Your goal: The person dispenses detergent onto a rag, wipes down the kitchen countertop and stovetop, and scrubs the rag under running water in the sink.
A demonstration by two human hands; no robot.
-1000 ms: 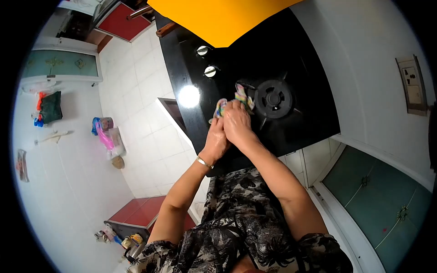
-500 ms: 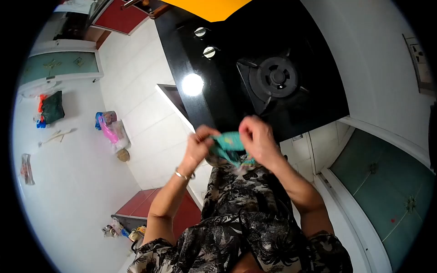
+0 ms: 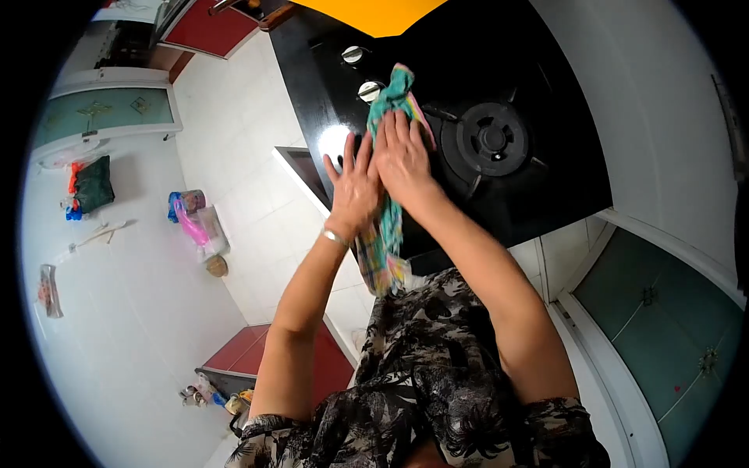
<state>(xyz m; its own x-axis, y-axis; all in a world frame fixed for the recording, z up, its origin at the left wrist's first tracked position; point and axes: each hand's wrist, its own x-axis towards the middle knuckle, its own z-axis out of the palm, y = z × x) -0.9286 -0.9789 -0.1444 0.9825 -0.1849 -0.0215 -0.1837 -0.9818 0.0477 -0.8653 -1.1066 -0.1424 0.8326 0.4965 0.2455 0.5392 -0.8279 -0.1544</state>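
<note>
Through the head camera, I am looking down past the patterned clothing [image 3: 437,335] to the near edge of the black cooktop [image 3: 546,187], where the lower end of a multicoloured cloth [image 3: 392,97] is hanging over. From there the cloth is running away from me, under and between the hands, ending in a bunched green fold near the knobs.

My left hand [image 3: 357,195], with a bracelet [image 3: 335,236] at its wrist, is reaching palm down along the cloth's left side, its visible fingers spreading open over the glossy surface; I cannot tell where its thumb is or how firmly it is pressing. My right hand [image 3: 403,164] is lying over the cloth, its fingers extending flat rather than curling round it.

I am judging the step in hand to be spreading or pressing the cloth against the cooktop. Any further move is calling for flat palms, even contact and care around the near knob [image 3: 370,93], which the cloth is almost meeting, and the burner [image 3: 493,136] with its support prongs on the right.

Farther off, the second knob [image 3: 352,55] is sitting apart from the cloth, and beyond it a yellow panel [image 3: 378,15] is covering part of the cooktop, a brown handle [image 3: 277,17] showing at its left.
</note>
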